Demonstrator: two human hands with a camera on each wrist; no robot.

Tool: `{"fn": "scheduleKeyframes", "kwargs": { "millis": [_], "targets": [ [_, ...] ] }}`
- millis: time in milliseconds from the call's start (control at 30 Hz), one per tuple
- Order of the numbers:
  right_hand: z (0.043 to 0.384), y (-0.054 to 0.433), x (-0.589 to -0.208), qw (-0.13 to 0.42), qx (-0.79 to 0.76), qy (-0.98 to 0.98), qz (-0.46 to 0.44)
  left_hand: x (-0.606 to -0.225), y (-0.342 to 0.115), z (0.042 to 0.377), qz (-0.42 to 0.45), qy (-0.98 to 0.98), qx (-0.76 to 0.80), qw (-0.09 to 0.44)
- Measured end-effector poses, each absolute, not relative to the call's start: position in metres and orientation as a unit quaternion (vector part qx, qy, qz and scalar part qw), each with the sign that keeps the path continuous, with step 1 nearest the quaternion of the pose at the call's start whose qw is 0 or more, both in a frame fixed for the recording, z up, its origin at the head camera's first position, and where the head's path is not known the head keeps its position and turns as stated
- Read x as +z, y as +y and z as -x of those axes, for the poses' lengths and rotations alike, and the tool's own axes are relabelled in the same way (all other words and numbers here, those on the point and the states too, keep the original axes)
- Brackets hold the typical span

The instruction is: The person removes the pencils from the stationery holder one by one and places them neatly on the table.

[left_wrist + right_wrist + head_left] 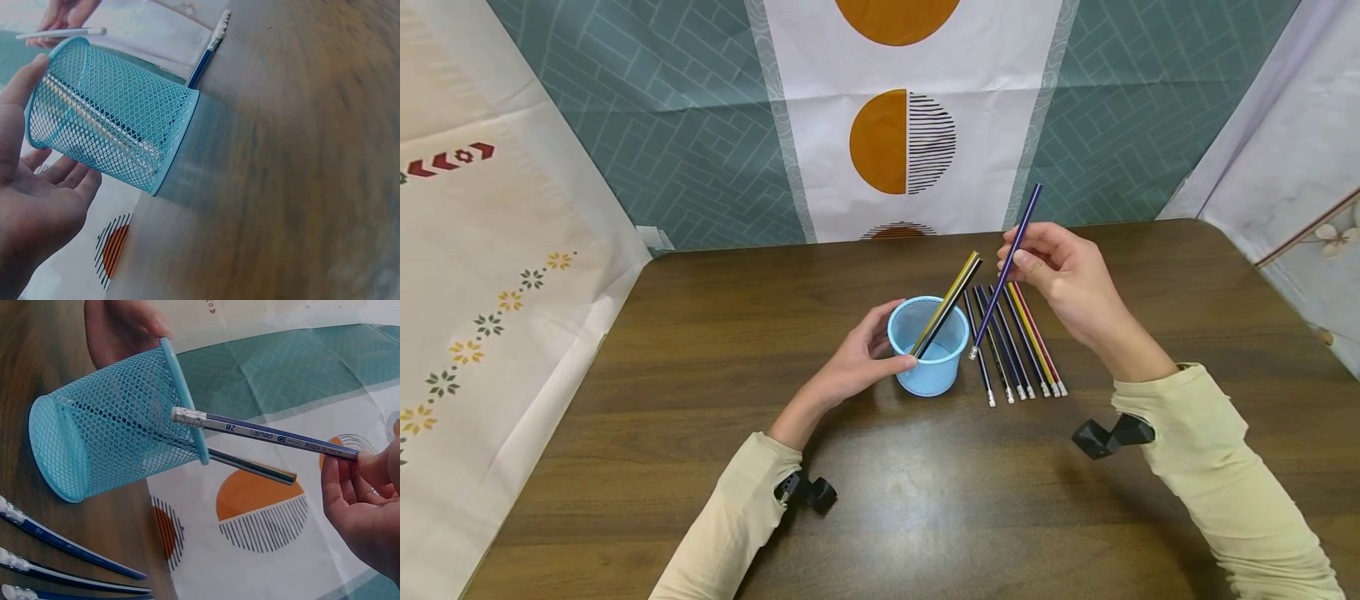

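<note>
A light blue mesh pencil cup (929, 377) stands upright on the table, with a yellow pencil (952, 293) and a dark one leaning inside it. My left hand (868, 354) holds the cup at its near left side, thumb at the rim and fingers around the far side. In my right hand (1067, 279) a blue pencil (262, 432) is pinched between thumb and fingers, its eraser end pointing down. That eraser end hangs beside the cup's right rim, and in the right wrist view it overlaps the rim.
A row of several pencils (1017, 350), dark, yellow and red, lies on the brown wooden table (895, 500) right of the cup, erasers toward me. A patterned cloth (700, 125) hangs behind the table's far edge. Black wrist cameras (1112, 436) sit on both sleeves.
</note>
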State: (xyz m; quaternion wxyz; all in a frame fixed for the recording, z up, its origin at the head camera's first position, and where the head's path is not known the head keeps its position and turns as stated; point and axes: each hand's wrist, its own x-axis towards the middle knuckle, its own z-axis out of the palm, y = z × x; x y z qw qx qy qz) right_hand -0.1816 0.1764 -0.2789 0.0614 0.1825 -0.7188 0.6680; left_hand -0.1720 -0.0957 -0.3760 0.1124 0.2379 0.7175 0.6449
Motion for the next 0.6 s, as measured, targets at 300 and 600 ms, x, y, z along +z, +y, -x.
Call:
{"fn": "scheduleKeyframes", "kwargs": {
  "millis": [300, 600],
  "targets": [
    [0.184, 0.178, -0.287, 0.049, 0.598, -0.785, -0.153, -0.376, -0.095, 0.171, -0.24, 0.717, 0.645, 0.11],
    [0.187, 0.18, -0.297, 0.029, 0.599, -0.786, -0.152, -0.376, -0.095, 0.171, -0.236, 0.719, 0.643, 0.113]
  ]
}}
